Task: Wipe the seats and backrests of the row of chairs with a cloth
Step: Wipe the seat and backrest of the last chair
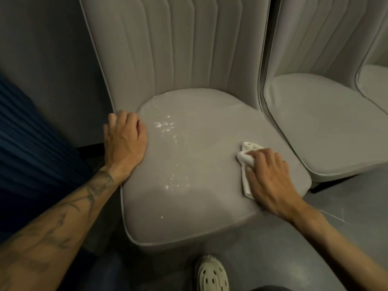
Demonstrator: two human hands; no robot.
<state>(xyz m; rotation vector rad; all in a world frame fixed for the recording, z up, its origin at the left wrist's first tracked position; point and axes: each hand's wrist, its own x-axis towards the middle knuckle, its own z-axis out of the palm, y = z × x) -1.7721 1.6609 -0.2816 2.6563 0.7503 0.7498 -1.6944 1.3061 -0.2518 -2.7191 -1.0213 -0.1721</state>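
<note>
A grey padded chair fills the middle of the head view, with a broad seat (205, 164) and a ribbed backrest (178, 45). White specks (168, 127) are scattered over the left half of the seat. My right hand (270, 177) presses a crumpled white cloth (245, 158) flat on the right side of the seat. My left hand (126, 141) lies palm down on the seat's left edge, fingers together, holding nothing.
A second grey chair (327, 122) stands close on the right, and the edge of a third (375, 85) shows beyond it. A dark wall (48, 59) rises on the left. Blue pleated fabric (31, 143) hangs at the left edge. A pale clog (212, 274) rests on the grey floor.
</note>
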